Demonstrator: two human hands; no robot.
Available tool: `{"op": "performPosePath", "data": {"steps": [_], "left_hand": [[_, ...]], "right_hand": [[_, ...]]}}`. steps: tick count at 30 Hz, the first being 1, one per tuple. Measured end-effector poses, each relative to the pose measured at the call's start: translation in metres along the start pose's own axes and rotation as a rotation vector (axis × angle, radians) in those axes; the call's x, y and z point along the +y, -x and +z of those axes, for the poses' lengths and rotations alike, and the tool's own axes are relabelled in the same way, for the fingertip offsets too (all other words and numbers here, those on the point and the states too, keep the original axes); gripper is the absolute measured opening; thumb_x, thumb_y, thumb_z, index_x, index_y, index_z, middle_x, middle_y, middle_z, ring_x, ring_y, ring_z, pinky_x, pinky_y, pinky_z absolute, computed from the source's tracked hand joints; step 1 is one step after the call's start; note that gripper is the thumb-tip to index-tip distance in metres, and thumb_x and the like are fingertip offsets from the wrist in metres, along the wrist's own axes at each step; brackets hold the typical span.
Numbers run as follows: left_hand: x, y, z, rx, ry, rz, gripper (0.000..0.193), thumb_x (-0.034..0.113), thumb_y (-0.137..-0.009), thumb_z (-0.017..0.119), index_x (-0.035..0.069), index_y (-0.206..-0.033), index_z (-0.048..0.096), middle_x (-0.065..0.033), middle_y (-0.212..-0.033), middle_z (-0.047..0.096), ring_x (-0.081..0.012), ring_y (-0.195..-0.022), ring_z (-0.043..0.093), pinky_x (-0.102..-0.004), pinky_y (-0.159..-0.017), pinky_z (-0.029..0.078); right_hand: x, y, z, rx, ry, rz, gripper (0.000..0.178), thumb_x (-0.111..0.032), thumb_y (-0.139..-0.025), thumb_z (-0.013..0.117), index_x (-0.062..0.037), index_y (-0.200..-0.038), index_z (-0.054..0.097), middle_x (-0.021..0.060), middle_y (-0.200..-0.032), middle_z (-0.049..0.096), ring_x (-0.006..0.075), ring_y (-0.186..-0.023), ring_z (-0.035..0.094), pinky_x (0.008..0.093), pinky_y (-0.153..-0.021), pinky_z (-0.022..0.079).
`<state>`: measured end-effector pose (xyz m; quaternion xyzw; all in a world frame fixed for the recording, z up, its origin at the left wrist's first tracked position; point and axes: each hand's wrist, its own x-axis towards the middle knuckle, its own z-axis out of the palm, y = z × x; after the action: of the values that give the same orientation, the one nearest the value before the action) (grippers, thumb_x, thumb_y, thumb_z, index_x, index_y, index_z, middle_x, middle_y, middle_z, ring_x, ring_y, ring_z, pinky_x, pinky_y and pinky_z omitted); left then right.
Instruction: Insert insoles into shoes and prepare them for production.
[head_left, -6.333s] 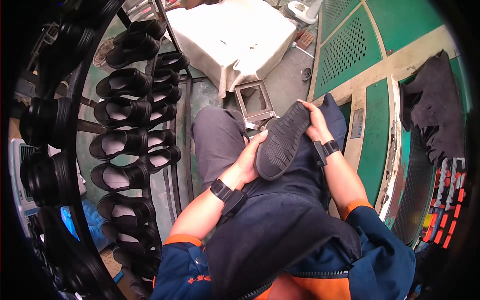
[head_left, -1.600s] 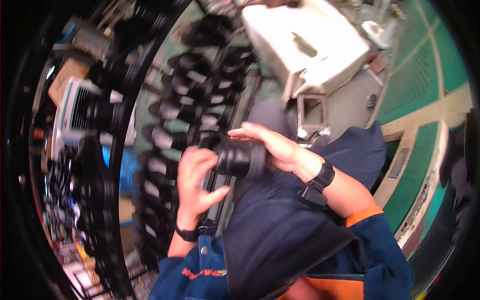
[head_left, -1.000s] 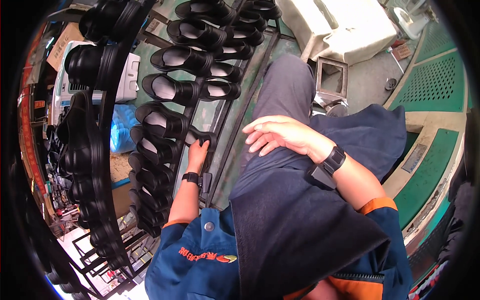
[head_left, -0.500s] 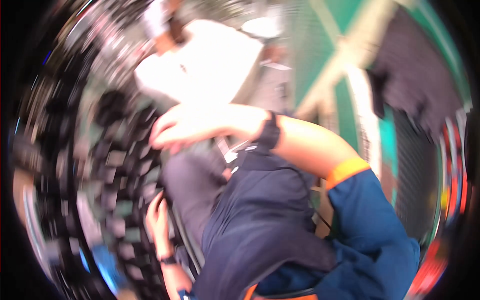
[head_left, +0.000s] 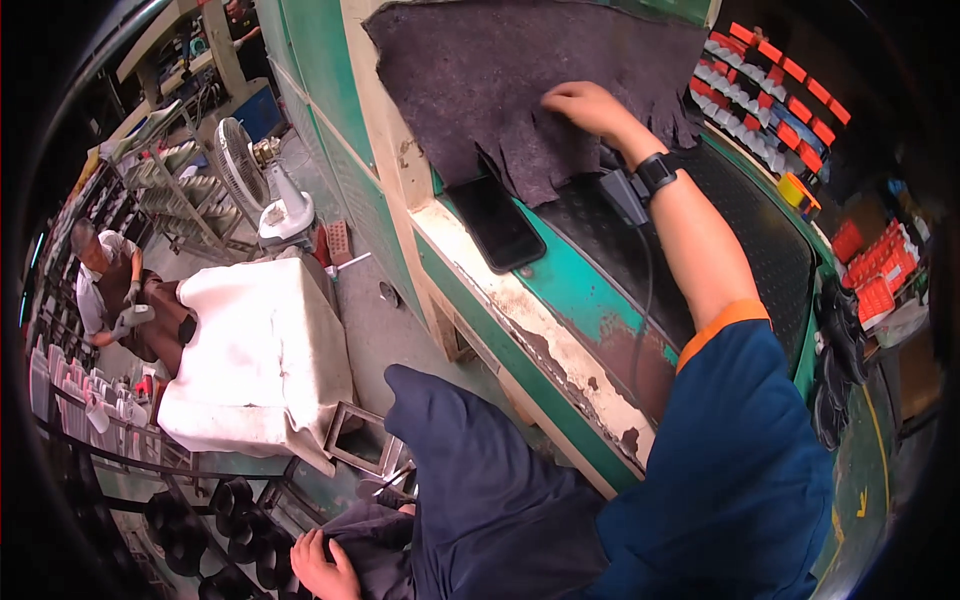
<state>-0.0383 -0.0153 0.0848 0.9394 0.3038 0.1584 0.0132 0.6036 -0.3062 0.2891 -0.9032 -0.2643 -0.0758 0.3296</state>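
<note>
The dark grey felt-like cloth (head_left: 520,90), ragged and fringed along its edges, lies spread flat over the green machine top (head_left: 600,290). Its lower corner overlaps the top end of a black rectangular smartphone (head_left: 497,224), which lies flat, screen up, near the machine's worn front edge.

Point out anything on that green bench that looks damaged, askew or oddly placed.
The dark felt cloth under the right hand has a ragged, torn lower edge. A black phone lies half tucked beneath it, right at the bench edge, where the paint is chipped and rusty. Nothing looks spilled.
</note>
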Motion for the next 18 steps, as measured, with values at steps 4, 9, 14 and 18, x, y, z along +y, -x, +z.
{"op": "performPosePath", "data": {"steps": [4, 9, 14, 18], "left_hand": [[0.000, -0.003, -0.001, 0.039, 0.033, -0.063, 0.027, 0.023, -0.088, 0.065, 0.001, -0.101, 0.073, -0.0156, -0.104, 0.071, -0.0360, -0.103, 0.064, -0.0457, -0.094, 0.048], [0.007, -0.014, 0.017, 0.033, 0.077, -0.139, 0.024, 0.017, -0.075, 0.068, 0.005, -0.096, 0.071, -0.0100, -0.103, 0.069, -0.0299, -0.109, 0.060, -0.0457, -0.104, 0.040], [0.000, -0.001, 0.009, 0.098, 0.095, -0.179, 0.022, 0.019, -0.075, 0.070, 0.007, -0.093, 0.073, -0.0067, -0.101, 0.070, -0.0263, -0.109, 0.062, -0.0455, -0.103, 0.041], [-0.001, 0.008, 0.004, 0.088, 0.092, -0.224, 0.023, 0.021, -0.075, 0.069, 0.008, -0.093, 0.073, -0.0056, -0.102, 0.071, -0.0250, -0.109, 0.061, -0.0455, -0.105, 0.040]], "right_hand": [[0.080, -0.042, 0.021, 0.101, -0.030, 0.019, 0.054, -0.050, -0.088, 0.060, -0.0046, -0.116, 0.069, 0.0187, -0.116, 0.068, 0.0344, -0.110, 0.064, 0.0397, -0.096, 0.047], [0.121, -0.057, 0.006, 0.077, 0.163, 0.122, 0.066, -0.061, -0.087, 0.058, 0.0010, -0.102, 0.072, 0.0194, -0.099, 0.071, 0.0310, -0.097, 0.068, 0.0374, -0.089, 0.048], [0.134, -0.061, 0.007, 0.028, 0.135, 0.048, 0.066, -0.054, -0.093, 0.054, 0.0106, -0.097, 0.066, 0.0264, -0.090, 0.068, 0.0307, -0.088, 0.066, 0.0380, -0.083, 0.046], [0.039, -0.035, 0.001, -0.157, 0.425, 0.125, 0.061, -0.051, -0.089, 0.057, 0.0069, -0.106, 0.068, 0.0301, -0.107, 0.066, 0.0431, -0.111, 0.061, 0.0414, -0.093, 0.046]]}}
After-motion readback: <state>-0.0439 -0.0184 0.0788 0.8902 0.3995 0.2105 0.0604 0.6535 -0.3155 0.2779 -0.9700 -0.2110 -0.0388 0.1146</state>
